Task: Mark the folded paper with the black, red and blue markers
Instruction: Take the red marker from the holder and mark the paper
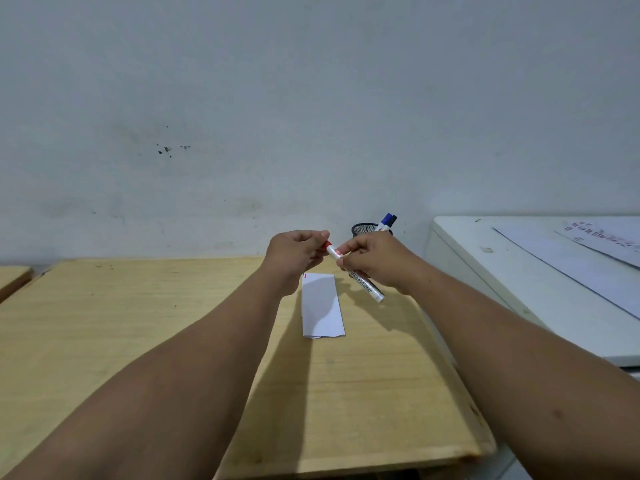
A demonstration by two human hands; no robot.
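Currently, the record for this moment read as follows.
Red marker (353,271): held above the table, its barrel running from the 10 o'clock end, at the cap, down to 4 o'clock; judged light, rigid and smooth, best gripped mid-barrel.
Red cap (327,244): sat at the marker's upper end, pinched by the left hand; whether it was fully seated could not be told.
Left hand (296,252): fingers closed narrowly on the cap.
Right hand (375,259): fingers wrapped around the barrel.
Folded paper (322,304): lay flat on the table directly below both hands, at 6 o'clock from them; judged thin, light and likely to slide, so it should be pinned at an edge while marking.
Red marks (304,276): two short strokes showed at the paper's far left corner.
Mesh pen cup (367,229): stood at 1 o'clock from the hands, holding the blue marker (383,221) and black marker (393,220).
Table (138,323): pale wood, flat, lightly scuffed.
Surroundings: a white cabinet (485,271) with printed sheets (588,244) stood at 3 o'clock; a stained wall (242,116) rose behind.
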